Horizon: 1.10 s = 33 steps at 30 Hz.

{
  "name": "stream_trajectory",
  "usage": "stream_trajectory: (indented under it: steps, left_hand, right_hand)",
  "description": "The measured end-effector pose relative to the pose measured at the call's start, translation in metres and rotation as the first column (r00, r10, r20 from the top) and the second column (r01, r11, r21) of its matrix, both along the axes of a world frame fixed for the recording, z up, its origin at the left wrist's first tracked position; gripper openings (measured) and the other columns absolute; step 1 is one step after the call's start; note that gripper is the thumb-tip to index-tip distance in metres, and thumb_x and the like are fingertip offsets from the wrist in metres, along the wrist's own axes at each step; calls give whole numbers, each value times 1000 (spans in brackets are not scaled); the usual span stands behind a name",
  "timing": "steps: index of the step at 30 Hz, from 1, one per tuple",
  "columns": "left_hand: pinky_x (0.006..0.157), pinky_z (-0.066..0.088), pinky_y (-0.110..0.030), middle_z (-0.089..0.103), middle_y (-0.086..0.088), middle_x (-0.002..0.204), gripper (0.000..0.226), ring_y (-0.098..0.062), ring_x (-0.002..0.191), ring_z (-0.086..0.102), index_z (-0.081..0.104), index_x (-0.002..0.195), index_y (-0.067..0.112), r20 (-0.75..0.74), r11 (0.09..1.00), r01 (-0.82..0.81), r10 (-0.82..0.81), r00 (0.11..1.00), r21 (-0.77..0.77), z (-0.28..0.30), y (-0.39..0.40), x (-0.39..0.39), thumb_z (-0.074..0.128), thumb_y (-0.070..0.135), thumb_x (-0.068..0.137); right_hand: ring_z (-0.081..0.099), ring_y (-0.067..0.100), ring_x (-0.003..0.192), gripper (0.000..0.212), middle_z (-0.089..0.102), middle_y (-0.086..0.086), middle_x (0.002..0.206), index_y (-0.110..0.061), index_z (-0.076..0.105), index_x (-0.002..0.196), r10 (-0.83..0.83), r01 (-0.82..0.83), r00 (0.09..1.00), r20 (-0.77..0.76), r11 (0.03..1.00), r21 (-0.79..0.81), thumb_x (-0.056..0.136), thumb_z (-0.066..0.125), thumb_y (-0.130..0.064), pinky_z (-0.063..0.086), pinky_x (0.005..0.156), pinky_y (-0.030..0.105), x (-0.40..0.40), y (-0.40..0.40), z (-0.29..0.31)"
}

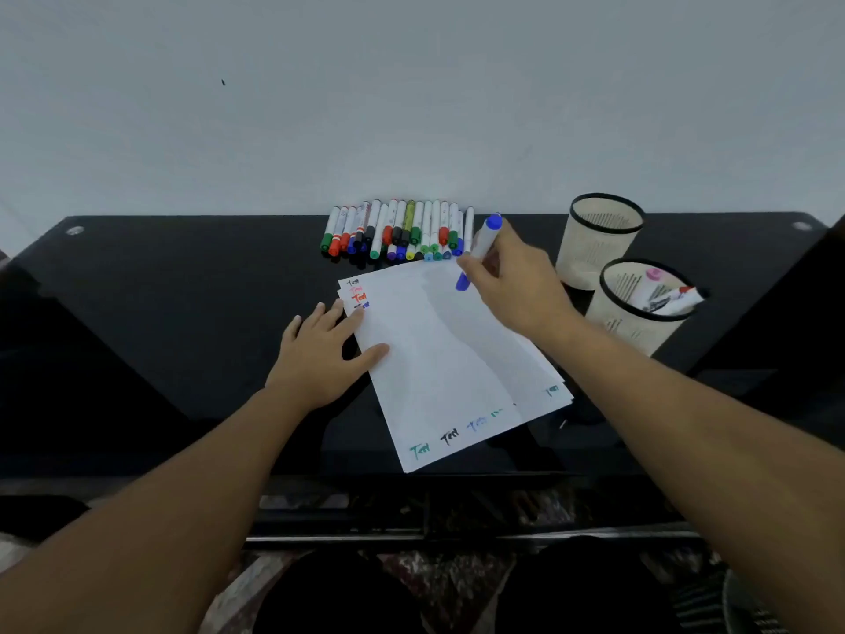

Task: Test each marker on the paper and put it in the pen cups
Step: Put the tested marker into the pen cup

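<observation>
The right hand gripped a blue marker tilted over the far edge of the paper, its lower blue end just above the sheet. The left hand lay flat, fingers extended, pressing the paper's left edge on the black desk. Unsorted markers lay in a row beyond the paper. Of two pen cups at right, the nearer cup held markers; the farther cup showed none.

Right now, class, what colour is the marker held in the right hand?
Blue: the marker in the right hand shows blue at both ends, seen in the head view.
</observation>
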<state>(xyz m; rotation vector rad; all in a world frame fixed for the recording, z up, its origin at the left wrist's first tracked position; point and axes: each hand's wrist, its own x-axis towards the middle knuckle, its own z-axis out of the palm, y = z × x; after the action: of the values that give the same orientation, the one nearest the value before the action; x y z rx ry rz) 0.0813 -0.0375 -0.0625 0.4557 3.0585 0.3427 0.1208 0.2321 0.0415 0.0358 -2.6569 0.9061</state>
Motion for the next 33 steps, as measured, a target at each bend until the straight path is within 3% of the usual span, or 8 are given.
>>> stream_trajectory:
  steps: [3,10,14,19,24,27,33]
  left_hand:
    - [126,-1,-48,12,6,169,79,-18,156,1,27,158,40,-32,1000,25,-24,999,17,-1,1,2,25,82,91]
    - [126,10,-48,24,4,166,80,-19,155,15,36,155,37,-45,994,74,-70,996,80,-4,-1,4,26,81,89]
    - [126,10,-47,24,4,166,69,-19,155,15,36,155,37,-48,995,69,-65,997,73,-4,0,4,35,73,96]
    - [126,9,-46,24,5,166,70,-17,155,14,37,155,37,-37,994,66,-63,997,91,-1,2,5,35,73,95]
    - [126,10,-46,24,6,166,71,-17,155,14,36,155,37,-33,994,68,-65,997,88,1,3,5,34,74,94]
    - [126,10,-46,24,6,166,72,-17,155,14,36,155,37,-35,994,65,-62,997,84,2,2,5,33,74,93]
    - [126,10,-46,24,6,166,74,-17,155,15,36,155,37,-31,994,65,-63,998,82,1,3,5,32,76,92]
  right_hand:
    - [60,17,77,28,63,-6,80,-15,56,110,-59,66,995,-81,994,87,102,60,-42,46,62,35,11,20,20]
    - [63,17,74,22,63,-7,72,-17,59,100,-225,239,962,-151,968,76,99,55,-39,54,73,43,40,63,57]
    - [62,19,74,23,61,-7,74,-18,57,97,-340,353,932,-127,930,102,98,55,-41,54,72,43,50,87,67]
    - [64,23,80,24,62,-6,79,-19,56,100,-395,396,918,-36,905,157,98,55,-44,55,83,51,60,103,63]
    - [66,21,75,22,66,-2,81,-19,56,97,-435,435,900,-26,896,83,96,56,-41,58,74,46,62,109,63]
    - [67,20,77,22,66,-2,82,-20,57,96,-427,423,904,10,898,120,96,58,-42,58,73,44,62,110,62]
    - [66,19,93,37,67,-6,98,-26,60,104,-426,416,901,83,903,109,89,62,-60,56,87,46,64,110,54]
